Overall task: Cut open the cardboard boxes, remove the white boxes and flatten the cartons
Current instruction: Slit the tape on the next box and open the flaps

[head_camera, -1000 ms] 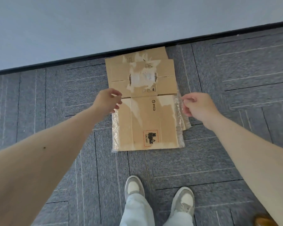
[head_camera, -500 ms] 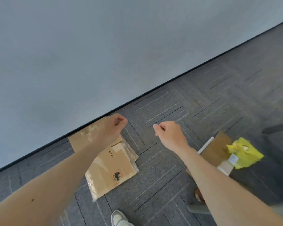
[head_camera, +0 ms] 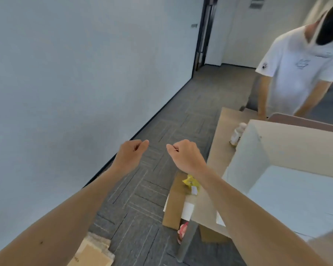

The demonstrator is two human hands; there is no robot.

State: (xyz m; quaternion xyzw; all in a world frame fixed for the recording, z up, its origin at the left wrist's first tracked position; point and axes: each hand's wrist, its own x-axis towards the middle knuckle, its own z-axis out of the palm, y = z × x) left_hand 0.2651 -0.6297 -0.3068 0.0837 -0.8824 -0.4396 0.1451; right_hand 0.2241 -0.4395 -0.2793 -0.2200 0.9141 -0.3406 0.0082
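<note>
Got the left hand point(head_camera: 132, 153) and right hand point(head_camera: 186, 155) raised side by side just left of the surface point(head_camera: 219, 150), both curled into loose fists, gripping nothing. Can spot the flattened cartons point(head_camera: 92, 254) on the carpet well left of the surface, down at the bottom of the view. Also seeing a cardboard box point(head_camera: 174, 204) on the floor at the surface's left edge, yellow packet point(head_camera: 190, 182) on top, plus a bottle point(head_camera: 236, 134) standing on the surface and a person in a white T-shirt point(head_camera: 300, 70) behind it.
</note>
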